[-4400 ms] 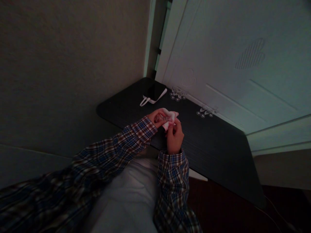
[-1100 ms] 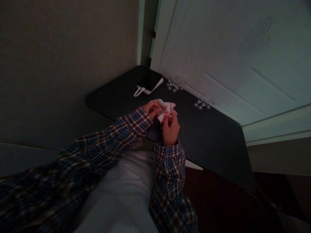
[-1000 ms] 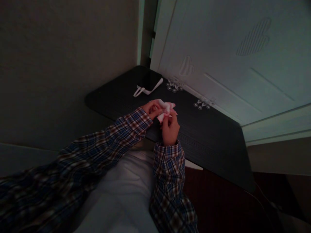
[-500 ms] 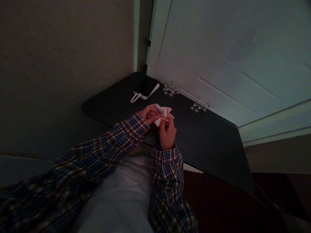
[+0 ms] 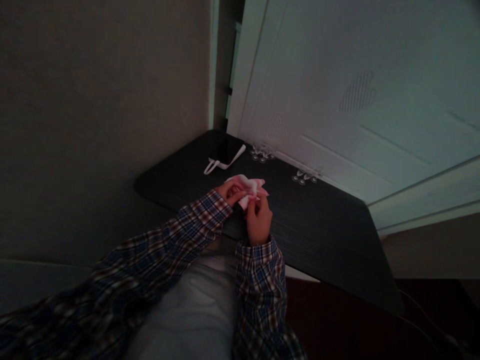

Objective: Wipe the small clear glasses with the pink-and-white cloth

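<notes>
Closely, both hands work on one pink-and-white crumpled cloth. The left hand point(image 5: 228, 192) grips its near-left side between thumb and curled fingers, while the right hand point(image 5: 259, 220) pinches its lower right edge with thumb and fingertips. The pink-and-white crumpled cloth point(image 5: 252, 185) sits bunched between them, above the near part of the tabletop, its loose corners spreading away to the right. It looks light, limp and hard to break, more likely to fold or slump than to slip; a pinch on a gathered fold or a free corner should hold it well. The light is poor, so I cannot tell whether anything is wrapped inside or whether its underside touches the surface.

Below it lies a black, wood-grained tabletop with rounded corners point(image 5: 318, 235). Beyond the left hand rests a black-screened phone with white edging point(image 5: 227, 150), a white loop strap point(image 5: 212, 166) at its near end. Along the far edge stand two clusters of small clear pieces point(image 5: 305, 176), against a white panel with raised hearts point(image 5: 318, 100). A dull greyish-brown wall point(image 5: 112, 100) closes the left side, and a dark reddish floor point(image 5: 318, 320) shows below.
</notes>
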The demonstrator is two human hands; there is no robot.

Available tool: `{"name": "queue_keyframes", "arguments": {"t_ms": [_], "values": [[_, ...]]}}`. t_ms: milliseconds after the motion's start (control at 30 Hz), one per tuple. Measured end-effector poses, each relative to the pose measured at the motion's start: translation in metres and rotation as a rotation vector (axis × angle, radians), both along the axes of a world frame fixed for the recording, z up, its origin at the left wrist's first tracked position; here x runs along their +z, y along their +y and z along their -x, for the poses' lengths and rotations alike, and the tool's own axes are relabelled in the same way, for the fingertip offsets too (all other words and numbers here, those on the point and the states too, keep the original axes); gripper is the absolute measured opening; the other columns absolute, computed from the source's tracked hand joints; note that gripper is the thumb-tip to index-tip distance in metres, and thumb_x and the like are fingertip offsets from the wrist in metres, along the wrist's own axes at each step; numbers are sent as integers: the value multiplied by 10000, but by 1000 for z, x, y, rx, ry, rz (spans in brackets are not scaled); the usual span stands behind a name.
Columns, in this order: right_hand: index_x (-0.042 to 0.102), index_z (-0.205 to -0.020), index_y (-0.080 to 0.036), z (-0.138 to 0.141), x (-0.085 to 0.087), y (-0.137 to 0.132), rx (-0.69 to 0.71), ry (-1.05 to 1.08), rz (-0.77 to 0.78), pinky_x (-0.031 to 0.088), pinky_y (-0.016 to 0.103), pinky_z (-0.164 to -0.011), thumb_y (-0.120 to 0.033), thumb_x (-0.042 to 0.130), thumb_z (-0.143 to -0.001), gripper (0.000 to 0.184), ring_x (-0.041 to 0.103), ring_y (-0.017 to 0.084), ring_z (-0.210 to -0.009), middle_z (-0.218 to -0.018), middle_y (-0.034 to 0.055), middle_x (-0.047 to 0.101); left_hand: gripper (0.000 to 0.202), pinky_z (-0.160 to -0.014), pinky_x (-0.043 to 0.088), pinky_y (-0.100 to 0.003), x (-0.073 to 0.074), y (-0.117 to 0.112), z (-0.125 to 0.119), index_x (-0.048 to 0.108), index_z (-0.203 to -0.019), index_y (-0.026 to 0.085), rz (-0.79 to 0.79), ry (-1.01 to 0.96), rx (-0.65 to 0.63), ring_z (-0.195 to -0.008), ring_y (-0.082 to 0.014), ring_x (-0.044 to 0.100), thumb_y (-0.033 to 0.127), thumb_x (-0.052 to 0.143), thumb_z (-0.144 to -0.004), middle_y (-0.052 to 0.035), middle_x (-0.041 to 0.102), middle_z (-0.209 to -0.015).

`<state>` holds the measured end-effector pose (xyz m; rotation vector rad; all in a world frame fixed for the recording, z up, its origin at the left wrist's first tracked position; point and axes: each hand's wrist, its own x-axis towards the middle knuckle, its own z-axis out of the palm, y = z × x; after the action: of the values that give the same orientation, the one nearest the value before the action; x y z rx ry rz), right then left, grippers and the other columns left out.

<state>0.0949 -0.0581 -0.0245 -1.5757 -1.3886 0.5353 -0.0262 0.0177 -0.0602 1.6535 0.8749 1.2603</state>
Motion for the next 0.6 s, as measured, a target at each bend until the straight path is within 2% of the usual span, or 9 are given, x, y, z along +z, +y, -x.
{"name": "queue_keyframes", "arguments": {"t_ms": [167,467,600], "values": [[561,-1074,-182,0,-2,1,-4,0,-9,419,202,-528,-333,387,-899,289,556,109,-545,-727,15,639,314,-470,338,-237,1,-3,-1,589,-816,189,25,84,135,-530,-116,466,463,698,-708,-1,550,-622],[562,-1082,-183,1,-2,1,-15,5,1,418,204,-526,-360,378,-909,308,572,117,-554,-737,23,650,357,-489,367,-229,1,-4,-1,563,-849,170,5,70,92,-543,-104,454,461,710,-702,-4,537,-637],[562,-1078,-181,1,0,-1,-9,-3,-1,419,206,-538,-368,371,-913,314,574,116,-561,-748,25,653,325,-477,367,-220,2,-6,-2,565,-849,170,-7,82,118,-536,-98,445,438,699,-722,-1,529,-641]]}}
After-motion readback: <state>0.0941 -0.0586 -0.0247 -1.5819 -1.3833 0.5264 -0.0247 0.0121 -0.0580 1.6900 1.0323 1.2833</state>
